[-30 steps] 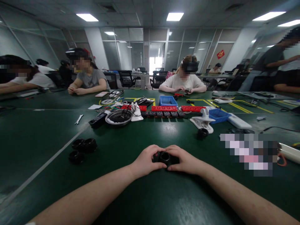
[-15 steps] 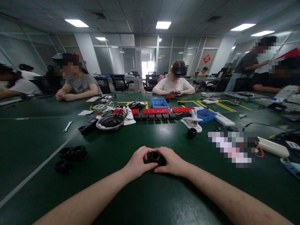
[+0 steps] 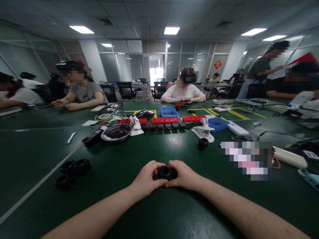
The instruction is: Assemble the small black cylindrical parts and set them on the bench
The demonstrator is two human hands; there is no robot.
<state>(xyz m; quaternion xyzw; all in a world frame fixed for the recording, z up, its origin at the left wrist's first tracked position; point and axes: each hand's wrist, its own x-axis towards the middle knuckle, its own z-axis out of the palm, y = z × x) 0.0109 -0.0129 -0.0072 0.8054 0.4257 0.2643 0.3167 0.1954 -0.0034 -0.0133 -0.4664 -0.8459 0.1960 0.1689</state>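
Note:
Between my two hands is a black round part (image 3: pixel 165 171) with a hole facing up, low over the green table (image 3: pixel 119 202). My left hand (image 3: pixel 146 177) curls round its left side, the thumb along the near edge. From the right, my right hand (image 3: pixel 183 175) grips the same part, with its thumb and fingers closed about it. Both fingertip rows are partly hidden behind the part. Several similar black round parts (image 3: pixel 82 166) lie grouped off to the left. One more black part (image 3: pixel 203 143) sits beyond my right hand, by a white clip-shaped stand (image 3: pixel 203 130).
Farther off are a metal bowl (image 3: pixel 117 136) with dark contents, red socket strips (image 3: pixel 165 119), a blue tray (image 3: pixel 168 112) and a second blue tray (image 3: pixel 218 125). A small wrench (image 3: pixel 71 138) lies left. A cream power bank (image 3: pixel 290 157) is at right. People sit across the table.
The view has tilted up slightly, so table things appear lower. My hands still hold the black part with little change in grip. The person at far left has moved their hands apart.

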